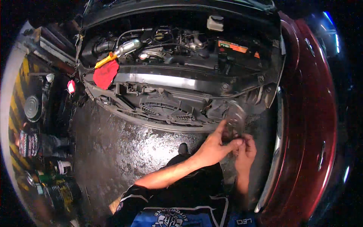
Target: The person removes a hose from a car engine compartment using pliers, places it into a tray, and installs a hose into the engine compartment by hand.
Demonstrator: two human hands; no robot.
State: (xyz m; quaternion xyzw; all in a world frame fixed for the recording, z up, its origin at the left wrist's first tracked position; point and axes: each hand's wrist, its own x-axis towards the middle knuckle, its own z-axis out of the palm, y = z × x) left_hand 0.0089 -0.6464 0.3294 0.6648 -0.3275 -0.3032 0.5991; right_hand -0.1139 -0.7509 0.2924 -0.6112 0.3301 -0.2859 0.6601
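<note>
In front of the car's open front end, both my hands are raised close together over the right side. Between them is a greyish, see-through, rounded piece point(236, 116), blurred, so I cannot make out its kind. My left hand point(216, 146) reaches across from the lower left and grips its lower end. The fingers of my right hand point(245, 148) pinch the same end from the right. Just beyond lies the black front panel point(170, 80) of the engine bay, with a round fan shroud point(166, 109) below it.
A work lamp with a yellow handle point(106, 60) lies on the engine bay's left side, beside a red cloth point(107, 75). Farther back are a battery point(232, 47) and a white reservoir point(215, 23). A dark red car point(306, 102) stands close on the right. Another person point(28, 143) is at left.
</note>
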